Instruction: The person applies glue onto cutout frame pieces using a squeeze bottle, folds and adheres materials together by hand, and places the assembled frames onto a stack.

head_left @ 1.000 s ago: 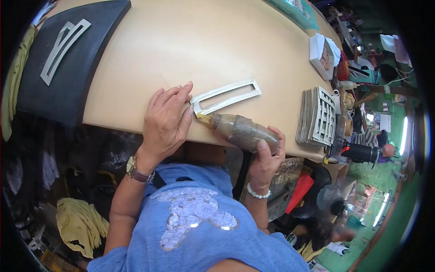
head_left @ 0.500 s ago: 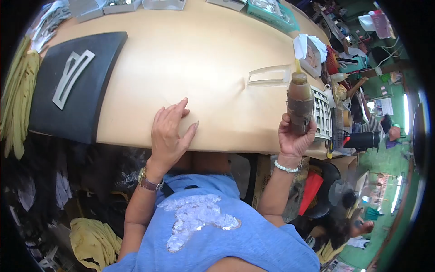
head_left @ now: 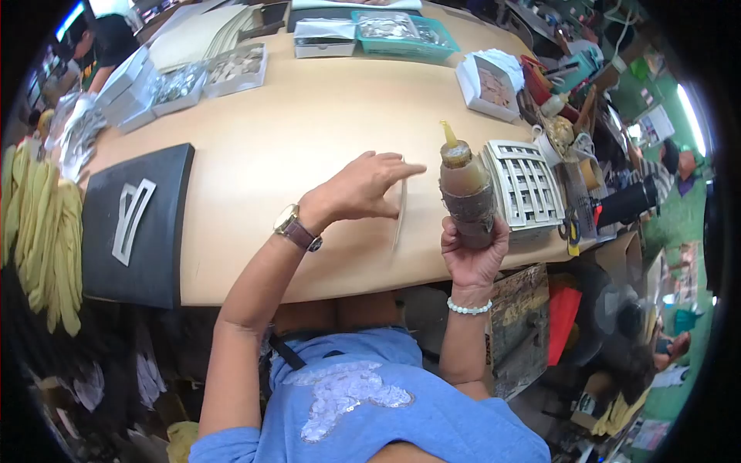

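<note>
My right hand (head_left: 476,258) is wrapped round the lower part of a squeeze bottle (head_left: 468,197) with brown contents and a yellow nozzle, held upright above the table. To its left, my left hand (head_left: 367,187) grips a thin, pale curved frame piece (head_left: 400,212) between thumb and fingers. The piece is turned nearly edge-on and blurred, so its opening is hardly visible. On a black board (head_left: 147,231) at the left of the table lie two overlapping pale curved frame pieces (head_left: 133,222).
A stack of pale slotted frames (head_left: 526,185) stands right of the bottle. Boxes of small parts (head_left: 235,68), a teal tray (head_left: 405,35) and a white box (head_left: 490,87) line the table's far side. Yellow gloves (head_left: 46,239) hang at the left edge. Scissors (head_left: 570,230) lie at the right.
My left hand has moved right and forward and taken up the frame piece that lay flat beside the bottle. The bottle stays in my right hand. My view has tilted up.
</note>
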`<act>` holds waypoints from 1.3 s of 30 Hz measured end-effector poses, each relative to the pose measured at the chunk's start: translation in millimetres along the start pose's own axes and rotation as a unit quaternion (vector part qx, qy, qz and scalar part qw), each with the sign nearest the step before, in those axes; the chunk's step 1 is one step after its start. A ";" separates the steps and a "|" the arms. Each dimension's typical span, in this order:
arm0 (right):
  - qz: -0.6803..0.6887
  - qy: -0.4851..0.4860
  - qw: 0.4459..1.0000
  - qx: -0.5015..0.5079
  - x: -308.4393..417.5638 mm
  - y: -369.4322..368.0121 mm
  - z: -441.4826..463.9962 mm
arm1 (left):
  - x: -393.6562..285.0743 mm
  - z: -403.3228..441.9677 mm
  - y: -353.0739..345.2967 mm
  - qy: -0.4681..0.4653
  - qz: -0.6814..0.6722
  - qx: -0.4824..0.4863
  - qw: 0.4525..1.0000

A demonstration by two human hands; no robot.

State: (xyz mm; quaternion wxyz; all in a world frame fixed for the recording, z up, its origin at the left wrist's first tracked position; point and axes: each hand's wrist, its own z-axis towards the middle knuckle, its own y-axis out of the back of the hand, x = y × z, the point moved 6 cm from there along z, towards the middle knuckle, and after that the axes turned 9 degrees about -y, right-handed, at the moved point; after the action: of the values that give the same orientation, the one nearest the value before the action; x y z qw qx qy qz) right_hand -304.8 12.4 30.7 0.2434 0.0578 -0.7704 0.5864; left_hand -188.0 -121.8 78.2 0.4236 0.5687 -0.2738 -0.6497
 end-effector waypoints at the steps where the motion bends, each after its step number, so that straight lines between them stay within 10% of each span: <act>1: 0.004 0.001 1.000 -0.004 1.0 2.0 -1.2 | -4.1 0.7 -3.2 -0.013 0.019 0.009 1.000; 11: -0.334 0.154 0.924 -0.106 14.9 5.8 110.1 | -5.5 -57.1 -4.8 0.177 0.195 -0.109 0.959; 17: -0.732 0.473 0.458 -0.174 17.1 -52.5 75.3 | -45.2 -53.9 -35.0 0.243 0.195 -0.183 0.932; 23: -0.709 0.382 0.591 -0.050 -0.9 -61.5 50.7 | -37.7 -50.4 -58.6 0.232 0.179 -0.206 0.934; 33: -0.565 0.223 0.783 -0.135 5.7 6.7 22.0 | -7.3 -83.5 -21.5 0.240 -0.367 -0.344 0.830; 39: -0.581 0.227 0.771 -0.128 1.4 12.0 22.7 | -45.9 37.6 24.5 0.066 -0.177 -0.219 0.957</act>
State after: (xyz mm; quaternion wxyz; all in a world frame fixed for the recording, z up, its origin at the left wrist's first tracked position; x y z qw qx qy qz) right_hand -317.5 -4.9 16.4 0.7104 0.3280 -0.5804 0.2256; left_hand -218.9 -99.0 129.7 0.4327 0.5430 0.0083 -0.7196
